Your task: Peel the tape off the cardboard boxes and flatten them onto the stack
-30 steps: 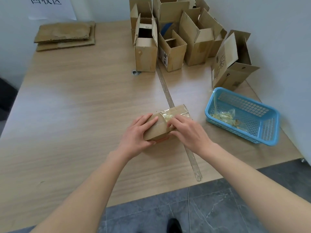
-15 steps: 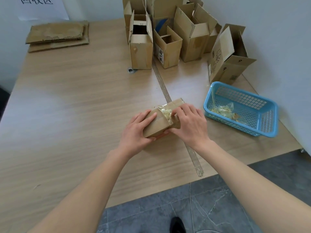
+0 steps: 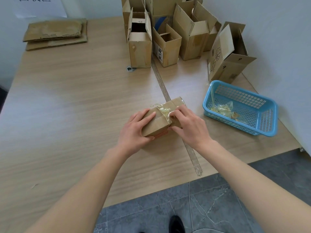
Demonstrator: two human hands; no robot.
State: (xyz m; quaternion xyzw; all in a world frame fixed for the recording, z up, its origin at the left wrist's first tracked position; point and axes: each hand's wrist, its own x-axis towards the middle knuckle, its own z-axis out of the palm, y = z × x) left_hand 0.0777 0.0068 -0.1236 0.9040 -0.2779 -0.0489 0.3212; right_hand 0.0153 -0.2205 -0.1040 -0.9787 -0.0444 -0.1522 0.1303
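A small brown cardboard box [image 3: 155, 123] lies on its side on the wooden table [image 3: 75, 101], near the front edge. Crumpled clear tape [image 3: 164, 112] crosses its top. My left hand [image 3: 134, 130] grips the box's near end, thumb under the lower edge. My right hand [image 3: 188, 126] lies over the box's right part, its fingertips pinching at the tape. A stack of flattened cardboard [image 3: 56, 33] sits at the far left corner.
Several open upright boxes [image 3: 140, 46] stand at the back, one more [image 3: 227, 54] at the right by the wall. A blue plastic basket [image 3: 262, 125] holds peeled tape scraps. A taped seam [image 3: 161, 84] runs down the table.
My right hand has slid up over the box top toward the tape band, and the box has turned slightly. The left hand keeps its grip.
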